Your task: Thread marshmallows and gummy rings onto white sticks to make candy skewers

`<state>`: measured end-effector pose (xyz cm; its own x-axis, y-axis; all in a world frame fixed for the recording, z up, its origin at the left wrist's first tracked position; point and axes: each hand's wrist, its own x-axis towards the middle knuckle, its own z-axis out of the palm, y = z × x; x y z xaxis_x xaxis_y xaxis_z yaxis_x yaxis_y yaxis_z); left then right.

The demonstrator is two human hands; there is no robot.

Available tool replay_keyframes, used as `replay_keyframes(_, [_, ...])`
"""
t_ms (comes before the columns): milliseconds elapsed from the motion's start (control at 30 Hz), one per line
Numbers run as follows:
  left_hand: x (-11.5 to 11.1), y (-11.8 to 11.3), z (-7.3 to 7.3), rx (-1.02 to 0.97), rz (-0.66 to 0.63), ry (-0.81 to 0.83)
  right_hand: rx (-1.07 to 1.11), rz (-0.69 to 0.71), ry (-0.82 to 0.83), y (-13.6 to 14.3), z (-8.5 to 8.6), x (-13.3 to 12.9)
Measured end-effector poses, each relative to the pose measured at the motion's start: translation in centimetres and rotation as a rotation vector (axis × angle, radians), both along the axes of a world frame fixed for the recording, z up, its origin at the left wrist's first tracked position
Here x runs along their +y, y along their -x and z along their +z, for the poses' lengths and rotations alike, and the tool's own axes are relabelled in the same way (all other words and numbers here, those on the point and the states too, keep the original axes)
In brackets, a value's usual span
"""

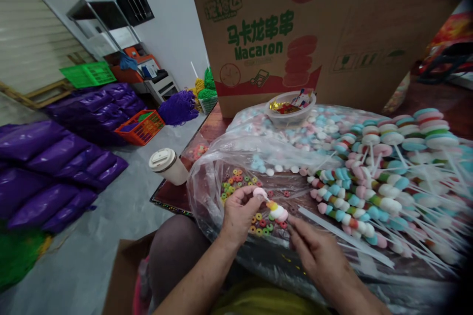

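Pink, white and yellow pieces sit on one skewer [278,212] above the bench [214,130], only part filled by my reckoning. Left-hand fingers [247,202] pinch a pink sweet [259,191] by its tip; right-hand fingers [301,236] close on its near end. Right of that skewer, filled ones [351,202] lie heaped; beyond it, loose sweets [327,123] remain; left, coloured rings [229,189].

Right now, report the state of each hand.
Left hand: closed, pinching a pale pink, round candy.
Right hand: closed, holding a short skewer of yellow, white and pink candies.
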<state>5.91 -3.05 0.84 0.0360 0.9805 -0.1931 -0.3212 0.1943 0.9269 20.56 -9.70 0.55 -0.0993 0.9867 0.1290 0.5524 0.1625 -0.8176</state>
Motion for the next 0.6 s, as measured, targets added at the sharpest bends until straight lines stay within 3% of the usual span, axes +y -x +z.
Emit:
replay_keyframes(200, [-0.5,0.2,0.2,-0.033,-0.107,0.031,-0.202,-0.010,-0.037,-0.1,-0.3,0.4])
replay_keyframes(367, [-0.2,0.0,0.7,0.003,-0.011,0.083,-0.288,-0.042,-0.101,-0.4,-0.5,-0.3])
replay_keyframes(500, [-0.3,-0.2,0.4,0.157,0.027,0.010,-0.453,-0.046,-0.050,-0.2,-0.3,-0.8])
replay_keyframes(600, [-0.6,0.0,0.0,0.361,0.011,-0.131,-0.594,-0.067,0.029,0.2,0.6,-0.7])
